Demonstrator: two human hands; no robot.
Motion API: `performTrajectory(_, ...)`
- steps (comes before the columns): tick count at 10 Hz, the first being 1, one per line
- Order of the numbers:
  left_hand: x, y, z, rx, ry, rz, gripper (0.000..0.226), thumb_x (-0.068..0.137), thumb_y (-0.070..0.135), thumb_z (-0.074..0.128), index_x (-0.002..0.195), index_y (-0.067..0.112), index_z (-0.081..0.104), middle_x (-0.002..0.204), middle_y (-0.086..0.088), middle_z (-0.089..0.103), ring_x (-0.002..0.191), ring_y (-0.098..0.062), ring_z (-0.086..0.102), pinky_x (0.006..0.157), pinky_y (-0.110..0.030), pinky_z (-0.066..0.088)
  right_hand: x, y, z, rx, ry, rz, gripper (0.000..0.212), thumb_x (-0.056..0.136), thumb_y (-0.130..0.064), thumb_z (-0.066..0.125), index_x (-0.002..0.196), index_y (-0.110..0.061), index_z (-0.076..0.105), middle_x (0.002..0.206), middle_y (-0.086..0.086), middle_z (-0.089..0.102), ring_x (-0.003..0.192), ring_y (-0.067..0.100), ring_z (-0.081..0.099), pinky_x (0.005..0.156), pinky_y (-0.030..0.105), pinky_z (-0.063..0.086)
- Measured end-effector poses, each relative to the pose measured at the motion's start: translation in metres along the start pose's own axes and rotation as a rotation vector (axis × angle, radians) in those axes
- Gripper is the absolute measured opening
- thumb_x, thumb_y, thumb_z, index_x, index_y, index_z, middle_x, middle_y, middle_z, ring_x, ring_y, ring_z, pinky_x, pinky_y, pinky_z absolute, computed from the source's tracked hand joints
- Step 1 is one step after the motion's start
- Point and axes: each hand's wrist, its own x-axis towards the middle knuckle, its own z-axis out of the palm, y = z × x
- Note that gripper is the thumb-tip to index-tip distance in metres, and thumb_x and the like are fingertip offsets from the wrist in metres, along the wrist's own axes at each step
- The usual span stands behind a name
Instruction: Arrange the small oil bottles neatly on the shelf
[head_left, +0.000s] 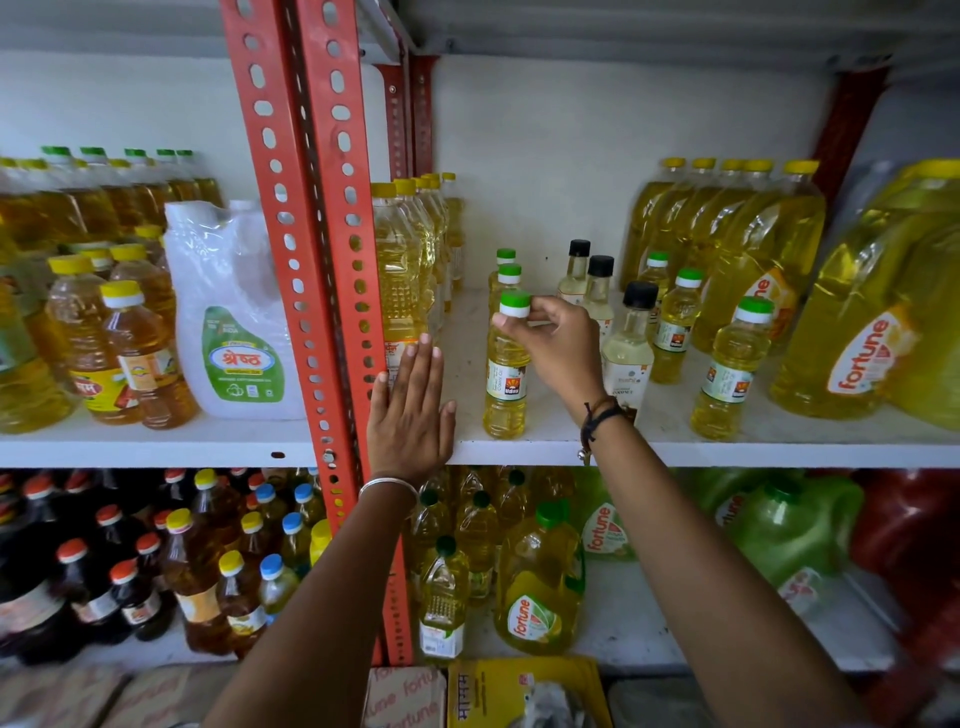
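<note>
Standing at the shelf (727, 452), we keep our left hand (410, 410) flat and spread, holding nothing, its palm over the front lip beside the red upright (317, 249) and its fingertips against the tall bottle (400, 275) at the left end. Just right of it, our right hand (558, 345) pinches the green cap (515, 304) of the front small bottle (506, 374), thumb and fingers closed on the cap while the bottle's base appears to stand near the edge. Two more green-capped small bottles (508, 275) line up behind it, and further right stand three black-capped bottles (628, 338), then another file of three green-capped ones (727, 374). We judge the main risk to be tipping: a grip so high on a slim bottle gives little control of its base, so a quick push could topple it off the edge or back into its row. Our right wrist also hangs close to the nearest black-capped bottle, and a swing outward could knock it over. The board is white, scuffed and dusty, with bare space between the rows to work in. Big yellow jugs (862, 332) crowd the far right, and below us a lower shelf (623, 623) is packed with more oil.
</note>
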Motion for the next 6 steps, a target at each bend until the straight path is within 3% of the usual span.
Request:
performTrajectory(2, 0.000, 0.000, 0.001, 0.014, -0.012, 0.007, 0.062, 0.096, 0.034, 0.027, 0.150, 0.005, 0.024, 0.158, -0.011, 0.016, 0.147, -0.023, 0.014, 0.118, -0.041, -0.002, -0.002, -0.003, 0.000, -0.023, -0.001, -0.015, 0.033, 0.073, -0.043, 0.074, 0.097, -0.020, 0.070, 0.096, -0.002, 0.072, 0.090, 0.013, 0.064, 0.082, 0.042, 0.055)
performTrajectory(5, -0.001, -0.001, 0.002, 0.003, 0.014, -0.004, 0.062, 0.096, 0.034, 0.027, 0.151, 0.006, 0.019, 0.160, -0.006, 0.004, 0.147, -0.021, 0.010, 0.118, -0.040, -0.002, -0.013, -0.002, -0.001, -0.073, -0.014, -0.043, 0.036, 0.079, -0.050, 0.065, 0.103, -0.024, 0.065, 0.105, -0.005, 0.070, 0.092, 0.009, 0.061, 0.074, 0.030, 0.050)
performTrajectory(6, -0.001, 0.005, -0.005, -0.083, 0.021, -0.050, 0.061, 0.097, 0.034, 0.027, 0.151, 0.006, 0.018, 0.160, -0.004, 0.006, 0.147, -0.019, 0.008, 0.118, -0.040, -0.003, -0.021, 0.000, -0.006, -0.048, 0.039, -0.078, 0.034, 0.082, -0.050, 0.061, 0.104, -0.023, 0.064, 0.107, -0.005, 0.070, 0.093, 0.007, 0.061, 0.078, 0.033, 0.054)
